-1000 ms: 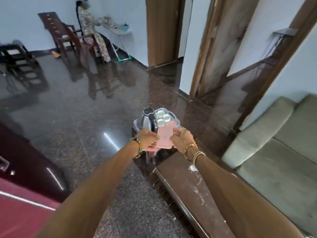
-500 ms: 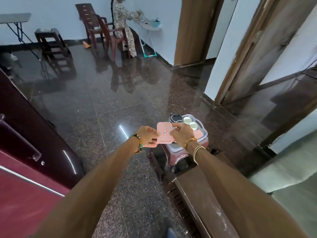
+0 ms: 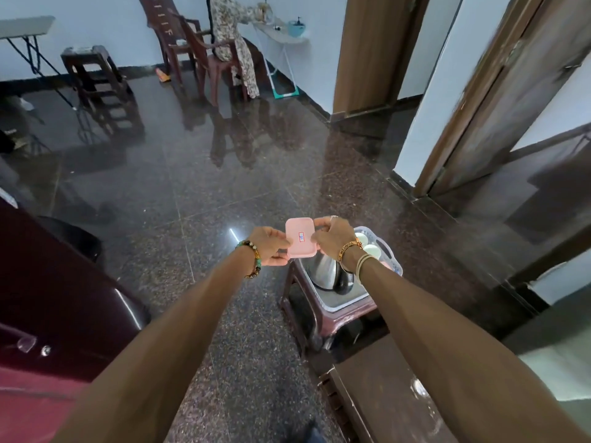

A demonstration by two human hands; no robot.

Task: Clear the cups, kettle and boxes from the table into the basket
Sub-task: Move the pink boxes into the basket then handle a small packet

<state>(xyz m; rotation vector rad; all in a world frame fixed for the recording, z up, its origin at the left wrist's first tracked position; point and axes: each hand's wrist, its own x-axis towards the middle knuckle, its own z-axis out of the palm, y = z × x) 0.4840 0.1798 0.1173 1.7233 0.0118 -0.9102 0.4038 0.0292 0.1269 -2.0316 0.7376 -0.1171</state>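
Note:
A flat pink box [image 3: 300, 238] with a small sticker is held up between both hands, just above and left of the basket. My left hand [image 3: 270, 246] grips its left edge and my right hand [image 3: 332, 236] grips its right edge. Below them a pale plastic basket [image 3: 391, 260] sits on a dark red plastic stool [image 3: 323, 314]. Inside the basket stands a steel kettle [image 3: 326, 273] with white cups [image 3: 371, 249] behind my right wrist. The brown table [image 3: 377, 388] lies under my right forearm.
Glossy dark granite floor spreads ahead. A maroon cabinet [image 3: 48, 298] stands at the left. A person [image 3: 233, 43] is at a small white table [image 3: 281, 36] far back, beside brown chairs [image 3: 192, 49] and a stool [image 3: 96, 78]. A pale sofa [image 3: 556, 369] is at the right edge.
The view has swung left and down. Both hands keep hold of the pink box, which now sits off the basket's left rim instead of over it. The kettle shows in full.

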